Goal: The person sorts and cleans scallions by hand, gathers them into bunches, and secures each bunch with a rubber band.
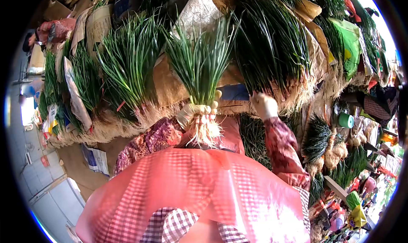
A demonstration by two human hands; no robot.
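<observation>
Pinkish-red translucent apron (187, 175) spreads across the foreground, nearest the camera, over pink-and-white checked cloth. Just beyond its top edge, the left hand (185, 117) is closed around the bunch of green stalks (197, 71), gripping it low, near the pale bulbs, with fingertips showing along its right side. Stringy whitish roots (206, 133) hang from the bunch toward the apron, while the long leaves fan out away from the person, in the middle of the view. To the right, the right hand (264, 105) has its fingers curled at the root ends of the dark green pile (272, 47); whether it pinches anything cannot be told. Patterned reddish sleeves (285, 147) cover both forearms. Brown paper (170, 83) lies behind the held bunch, with a whitish sheet (197, 11) farther back. Left of the bunch, another leafy pile (131, 60) rests with its roots toward the person. Farther right are a bright green plastic bag (349, 47), a small teal container (345, 120) and bundles with thick tan roots (335, 154). At the far upper left, another person (55, 31) in a red top is partly visible.
</observation>
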